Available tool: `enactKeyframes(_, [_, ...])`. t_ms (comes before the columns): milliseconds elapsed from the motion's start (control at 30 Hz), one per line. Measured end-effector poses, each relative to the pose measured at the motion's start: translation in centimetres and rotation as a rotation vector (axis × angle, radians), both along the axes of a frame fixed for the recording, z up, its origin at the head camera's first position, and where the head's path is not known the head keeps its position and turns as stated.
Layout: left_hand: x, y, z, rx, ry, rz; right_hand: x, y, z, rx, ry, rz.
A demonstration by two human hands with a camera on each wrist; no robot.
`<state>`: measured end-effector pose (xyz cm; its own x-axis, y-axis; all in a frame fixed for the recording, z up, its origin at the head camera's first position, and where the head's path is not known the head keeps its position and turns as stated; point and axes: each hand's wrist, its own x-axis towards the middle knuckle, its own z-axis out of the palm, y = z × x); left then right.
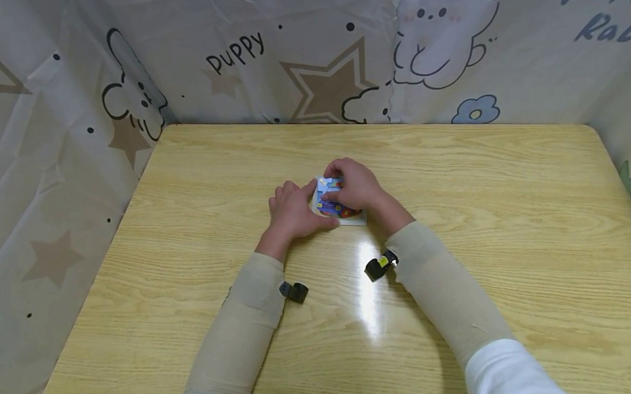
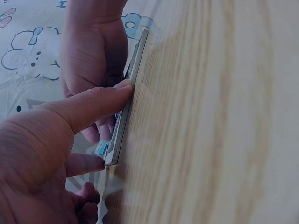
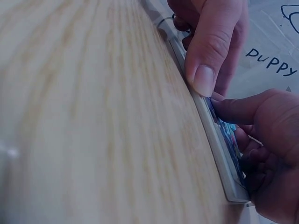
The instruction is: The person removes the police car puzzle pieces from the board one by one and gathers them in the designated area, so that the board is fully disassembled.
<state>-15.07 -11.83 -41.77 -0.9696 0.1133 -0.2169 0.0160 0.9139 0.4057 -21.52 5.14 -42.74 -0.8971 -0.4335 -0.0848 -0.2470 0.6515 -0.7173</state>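
Observation:
A small jigsaw puzzle board [image 1: 354, 222] with a pale rim and a colourful printed picture lies flat on the table. My left hand [image 1: 295, 212] grips it at the left, the thumb on the near rim and the forefinger at the far left corner. Over the board's right part bends my right hand [image 1: 359, 187], its thumb and fingers curled down around a bluish puzzle piece [image 2: 101, 148] at the far left part. In the left wrist view that piece stands slightly above the rim. The right hand covers much of the picture.
The wood-grain table [image 1: 193, 271] extends on all sides of the board. Behind and beside it hangs a printed cloth [image 1: 228, 101] with cartoon animals and stars. A small black camera sits on each wrist.

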Motion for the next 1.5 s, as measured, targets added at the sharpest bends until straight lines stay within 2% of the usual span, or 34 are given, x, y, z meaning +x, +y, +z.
enactKeyframes(400, [0.07,-0.01,0.05,0.008,-0.001,-0.002,0.04,0.10,-0.16,0.000,0.042,0.022])
enactKeyframes(800, [0.01,-0.07,0.00,0.011,0.001,-0.007,0.28,0.40,-0.63,-0.059,0.118,0.013])
enactKeyframes(1133, [0.03,0.00,-0.03,0.016,0.002,0.003,0.59,0.62,-0.37,-0.100,0.068,0.038])
enactKeyframes(1500, [0.03,-0.03,0.04,0.025,0.009,0.000,0.53,0.68,-0.83,-0.139,0.087,0.027])
